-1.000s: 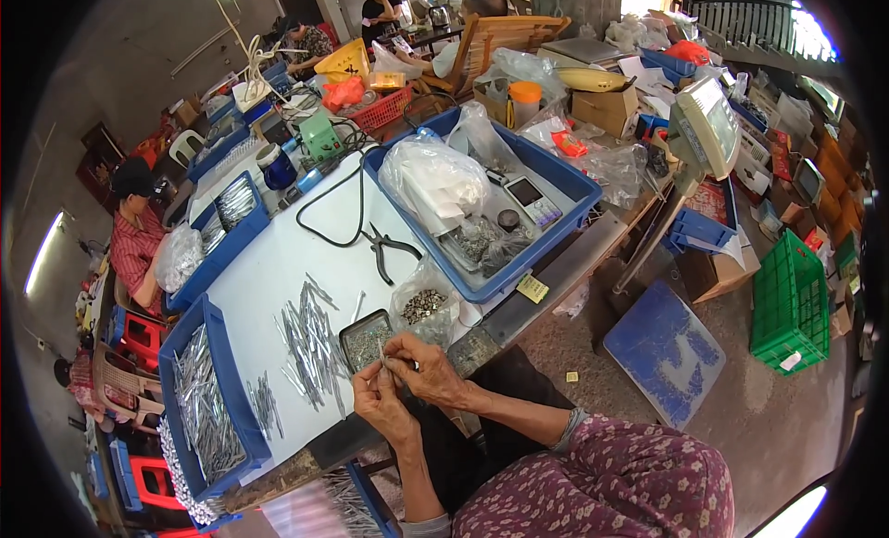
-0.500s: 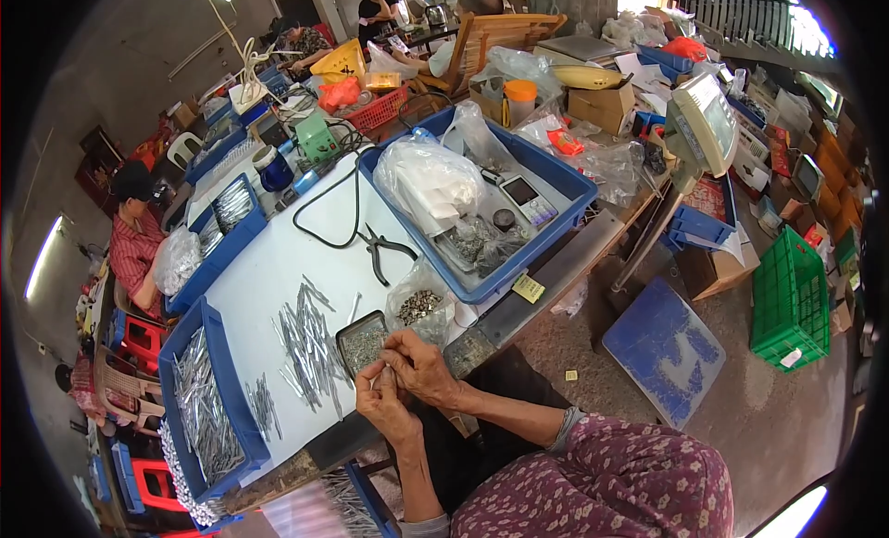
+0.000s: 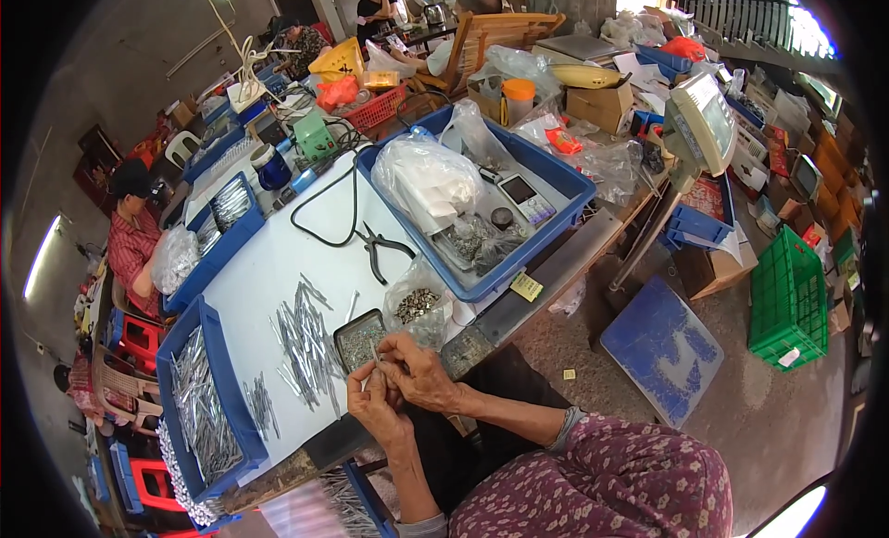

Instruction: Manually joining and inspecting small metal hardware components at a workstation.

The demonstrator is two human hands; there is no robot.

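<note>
Head view. Right hand [image 3: 419, 375]: fingertips are pinching what looks like a slim metal piece [image 3: 375, 352], lying between the hands, near the small dark tray [image 3: 338, 347]. Left hand [image 3: 382, 412]: fingers are curling close; cannot tell whether gripping. Step, as judged: handling a single part, calling for steady fingertips. Containers: small dark tray, holding tiny metal bits [image 3: 359, 344]; clear bag [image 3: 431, 327], holding brassy parts [image 3: 417, 305]; left blue bin [image 3: 235, 382], holding silvery strips [image 3: 202, 404]; large blue tray [image 3: 443, 269], holding plastic bags [image 3: 426, 186].
</note>
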